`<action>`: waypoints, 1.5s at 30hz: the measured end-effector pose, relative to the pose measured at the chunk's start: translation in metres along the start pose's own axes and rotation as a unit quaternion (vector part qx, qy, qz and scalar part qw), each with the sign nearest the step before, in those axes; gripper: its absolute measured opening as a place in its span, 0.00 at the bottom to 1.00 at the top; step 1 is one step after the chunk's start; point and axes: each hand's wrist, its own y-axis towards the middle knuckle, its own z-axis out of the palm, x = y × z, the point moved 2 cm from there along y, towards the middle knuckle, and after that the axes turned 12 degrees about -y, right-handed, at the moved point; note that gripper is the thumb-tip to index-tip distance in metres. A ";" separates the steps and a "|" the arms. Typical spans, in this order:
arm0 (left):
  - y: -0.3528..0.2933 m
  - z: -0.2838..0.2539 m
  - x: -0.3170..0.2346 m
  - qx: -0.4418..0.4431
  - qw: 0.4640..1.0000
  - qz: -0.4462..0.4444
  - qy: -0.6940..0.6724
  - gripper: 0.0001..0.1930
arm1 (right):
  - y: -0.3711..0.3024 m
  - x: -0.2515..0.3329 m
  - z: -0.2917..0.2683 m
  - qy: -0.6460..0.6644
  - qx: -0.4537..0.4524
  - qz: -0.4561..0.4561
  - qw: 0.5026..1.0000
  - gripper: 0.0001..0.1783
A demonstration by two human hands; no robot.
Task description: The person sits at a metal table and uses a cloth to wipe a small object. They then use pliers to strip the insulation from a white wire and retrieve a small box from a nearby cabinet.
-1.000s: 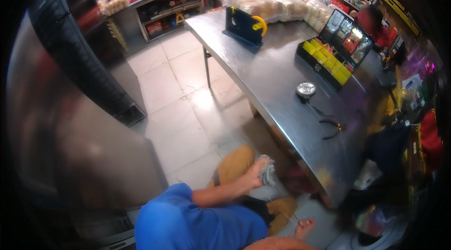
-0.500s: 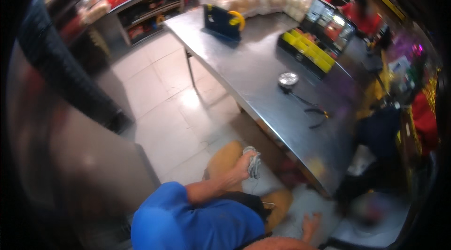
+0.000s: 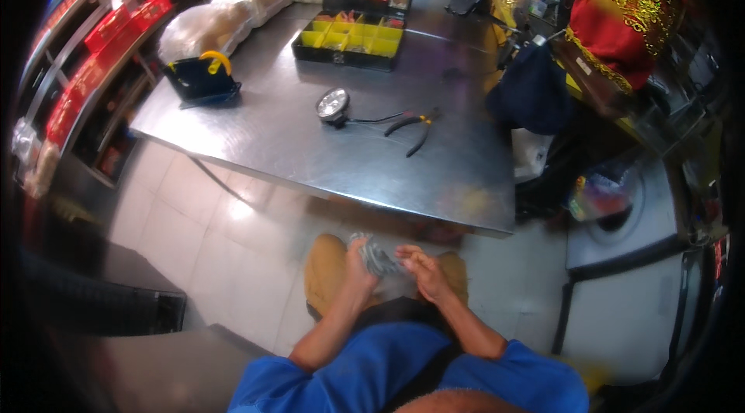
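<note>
In front of my lap my left hand (image 3: 359, 264) is closed around a crumpled grey cloth (image 3: 376, 258). My right hand (image 3: 424, 269) is at the right side of this cloth, fingers half bent and apart, their tips at or close to its edge; whether they touch it I cannot tell. Beyond both hands stands a metal table. On it lies a round lamp (image 3: 334, 105) with a black cable, and beside that a pair of pliers (image 3: 411, 131) with dark handles, spread apart.
The metal table (image 3: 272, 138) has its front edge just ahead of my hands. A toolbox (image 3: 349, 39) with yellow compartments, lid raised, a dark blue holder (image 3: 200, 81) with a yellow ring, and plastic-wrapped bundles (image 3: 206, 29) stand on it. A dark cap (image 3: 531, 91) hangs at the right.
My view has swung to the right, to face the table. My right hand has come up from low at the right to the cloth, which my left hand still holds.
</note>
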 end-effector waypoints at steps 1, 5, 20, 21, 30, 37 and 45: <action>0.001 0.003 0.007 0.001 1.000 -0.008 -0.017 0.07 | 0.006 0.013 0.008 0.098 -0.014 -0.006 0.995 0.13; -0.018 0.019 0.010 -0.003 0.999 -0.012 -0.039 0.09 | 0.022 0.019 0.013 0.296 0.025 0.042 0.954 0.14; -0.002 -0.054 -0.073 -0.007 0.965 0.191 0.181 0.13 | -0.163 -0.108 -0.325 0.126 -0.504 0.229 0.823 0.12; -0.009 -0.047 -0.091 -0.006 0.970 0.181 0.162 0.13 | -0.209 -0.120 -0.382 0.133 -0.556 0.220 0.790 0.12; -0.009 -0.006 -0.085 -0.024 0.991 0.118 0.054 0.04 | -0.161 -0.028 -0.325 -0.735 -0.253 0.310 0.547 0.26; 0.000 0.008 0.016 0.016 0.998 -0.018 0.062 0.07 | -0.014 -0.034 -0.029 -0.384 0.008 -0.003 0.923 0.20; -0.001 0.004 -0.001 0.014 0.999 0.017 0.035 0.09 | 0.003 0.002 0.005 -0.431 0.102 0.088 0.892 0.23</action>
